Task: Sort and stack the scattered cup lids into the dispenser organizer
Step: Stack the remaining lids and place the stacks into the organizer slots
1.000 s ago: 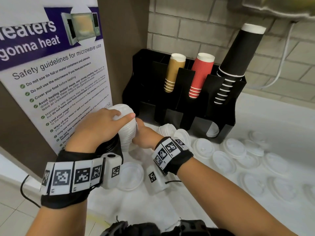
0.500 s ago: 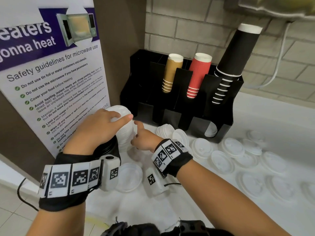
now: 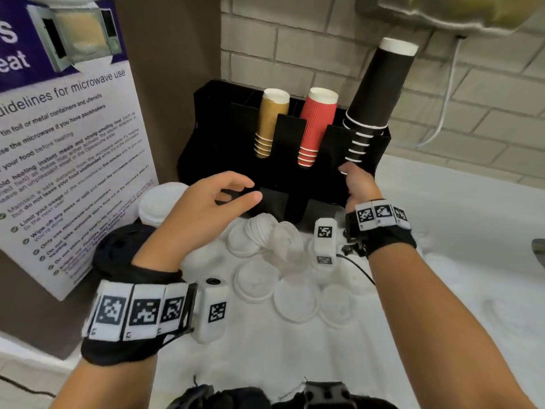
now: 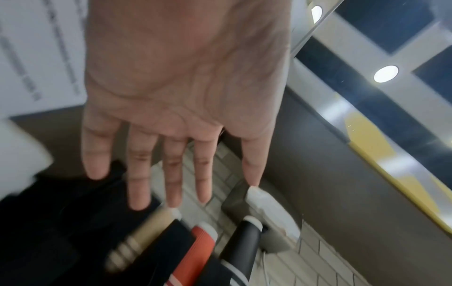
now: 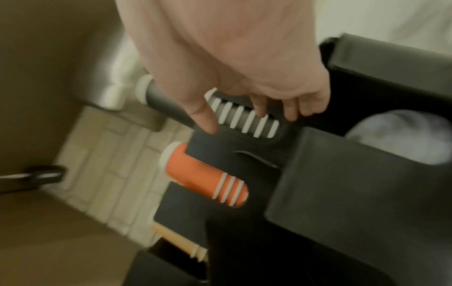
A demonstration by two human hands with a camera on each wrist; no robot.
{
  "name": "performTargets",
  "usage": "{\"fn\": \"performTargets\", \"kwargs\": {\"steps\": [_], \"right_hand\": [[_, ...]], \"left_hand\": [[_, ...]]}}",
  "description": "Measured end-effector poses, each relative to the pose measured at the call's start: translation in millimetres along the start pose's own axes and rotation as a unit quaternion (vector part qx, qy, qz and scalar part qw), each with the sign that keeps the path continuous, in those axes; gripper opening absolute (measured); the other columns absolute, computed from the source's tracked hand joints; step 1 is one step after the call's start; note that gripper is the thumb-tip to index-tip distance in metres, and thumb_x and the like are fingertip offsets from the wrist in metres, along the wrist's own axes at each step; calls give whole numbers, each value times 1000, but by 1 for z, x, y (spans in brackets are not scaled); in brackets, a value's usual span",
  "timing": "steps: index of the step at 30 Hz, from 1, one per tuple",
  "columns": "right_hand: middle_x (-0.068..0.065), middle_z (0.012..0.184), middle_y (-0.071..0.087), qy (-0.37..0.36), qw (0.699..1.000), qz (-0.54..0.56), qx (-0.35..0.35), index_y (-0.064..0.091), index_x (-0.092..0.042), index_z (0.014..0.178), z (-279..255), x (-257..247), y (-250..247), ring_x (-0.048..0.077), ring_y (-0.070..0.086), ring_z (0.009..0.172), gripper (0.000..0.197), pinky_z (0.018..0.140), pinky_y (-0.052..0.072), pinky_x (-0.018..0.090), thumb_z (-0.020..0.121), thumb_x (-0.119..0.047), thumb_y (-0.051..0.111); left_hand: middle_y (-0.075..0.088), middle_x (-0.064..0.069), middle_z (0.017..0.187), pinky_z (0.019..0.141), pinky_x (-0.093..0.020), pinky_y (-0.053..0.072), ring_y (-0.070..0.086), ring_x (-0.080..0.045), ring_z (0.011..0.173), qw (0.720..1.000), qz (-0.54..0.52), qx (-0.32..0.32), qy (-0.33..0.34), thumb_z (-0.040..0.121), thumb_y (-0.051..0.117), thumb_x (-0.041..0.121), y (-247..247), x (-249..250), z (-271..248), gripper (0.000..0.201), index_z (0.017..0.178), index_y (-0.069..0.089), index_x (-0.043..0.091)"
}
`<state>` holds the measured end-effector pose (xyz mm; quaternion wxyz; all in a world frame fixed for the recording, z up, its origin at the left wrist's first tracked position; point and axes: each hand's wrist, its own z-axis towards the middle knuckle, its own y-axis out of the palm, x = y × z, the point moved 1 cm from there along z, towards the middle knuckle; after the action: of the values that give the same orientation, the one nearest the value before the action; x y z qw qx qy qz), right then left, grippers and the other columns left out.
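Observation:
A tall stack of white lids (image 3: 160, 203) stands at the left beside the poster, with nothing gripping it. My left hand (image 3: 247, 191) hovers to its right, in front of the black organizer (image 3: 295, 175). The left wrist view shows that hand (image 4: 171, 183) empty, with its fingers straight and spread. My right hand (image 3: 351, 175) is at the organizer's right end by the black cup stack (image 3: 380, 87). There its loosely curled fingers (image 5: 260, 110) touch the cups' white rims and hold nothing. Several loose white lids (image 3: 256, 280) lie on the white counter below both hands.
Tan cups (image 3: 269, 122) and red cups (image 3: 317, 125) stand in the organizer's other slots. A dark lid stack (image 3: 118, 252) sits under the white one. White lids (image 5: 401, 135) fill a lower compartment. A poster (image 3: 67, 143) and a brick wall (image 3: 295, 48) close off the left and back.
My left hand has let go of the white lid stack and swung right, open. My right hand has left the stack and moved up and right to the black cups.

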<state>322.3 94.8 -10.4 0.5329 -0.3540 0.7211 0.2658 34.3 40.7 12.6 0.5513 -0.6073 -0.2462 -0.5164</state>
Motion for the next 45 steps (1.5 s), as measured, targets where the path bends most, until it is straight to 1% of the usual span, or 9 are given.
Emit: {"fn": "performTargets", "kwargs": {"steps": [13, 16, 18, 21, 24, 26, 29, 38, 45], "right_hand": [[16, 146, 42, -34, 754, -649, -96, 43, 0, 140, 30, 20, 10, 30, 40, 135, 40, 110, 29, 32, 104, -15, 34], [11, 138, 55, -76, 716, -670, -183, 40, 7, 140, 30, 14, 9, 19, 50, 127, 88, 104, 32, 31, 89, -65, 34], [-21, 122, 64, -158, 681, -517, -494, 35, 3, 144, 12, 19, 9, -4, 61, 104, 128, 101, 34, 19, 54, -88, 38], [-28, 152, 27, -79, 472, -316, -819, 26, -10, 149, 18, -6, -10, 12, 53, 107, 72, 106, 12, 1, 96, -58, 29], [-25, 118, 65, -185, 691, -449, -535, 55, 9, 121, 0, -16, 15, -1, 56, 55, 128, 59, 29, -14, 37, -84, 30], [12, 123, 65, -203, 676, -658, -261, 60, -3, 117, 7, -15, 6, 0, 59, 68, 106, 50, 34, 0, 61, -76, 7], [22, 132, 54, -181, 674, -711, -85, 55, 0, 127, 0, -29, 4, 36, 53, 120, 34, 96, 44, 36, 97, -13, 45], [1, 91, 59, -189, 947, -176, -190, 54, -23, 118, -102, -22, -10, 19, 61, 88, 41, 73, 55, 30, 92, 5, 41], [11, 103, 64, -16, 939, 60, -339, 49, -15, 126, -131, 39, 22, 21, 66, 91, 32, 79, 58, 33, 98, -1, 44]], "left_hand": [[67, 29, 87, 69, -2, 42, 61, 12, 82, 995, -90, -34, -35, 88, 66, 34, 30, -31, 6, 13, 100, 69, 35], [66, 29, 86, 65, 0, 41, 60, 13, 81, 995, -91, -22, -35, 89, 66, 33, 26, -33, 6, 12, 100, 69, 35], [66, 28, 86, 64, 0, 41, 60, 11, 82, 995, -95, -20, -36, 89, 66, 32, 26, -34, 5, 12, 101, 69, 35], [67, 24, 86, 64, 0, 41, 61, 9, 83, 994, -106, -16, -36, 89, 66, 31, 24, -35, 4, 13, 101, 70, 33], [66, 25, 86, 62, 1, 41, 61, 8, 84, 993, -111, -15, -40, 89, 66, 30, 24, -36, 4, 12, 101, 70, 34], [66, 26, 86, 61, 1, 41, 61, 8, 84, 993, -113, -16, -43, 90, 66, 31, 24, -36, 4, 12, 100, 69, 35], [66, 27, 88, 63, 1, 41, 60, 11, 85, 992, -117, -21, -37, 90, 65, 32, 26, -35, 4, 13, 101, 69, 36], [59, 11, 129, 102, -33, 46, 59, -8, 115, 972, -228, -16, -51, 73, 61, 56, 45, -26, 7, 56, 127, 52, 44], [66, -6, 128, 88, -30, 55, 64, -16, 114, 893, -439, -41, -88, 84, 40, 57, 60, -25, 5, 63, 134, 53, 21]]}}
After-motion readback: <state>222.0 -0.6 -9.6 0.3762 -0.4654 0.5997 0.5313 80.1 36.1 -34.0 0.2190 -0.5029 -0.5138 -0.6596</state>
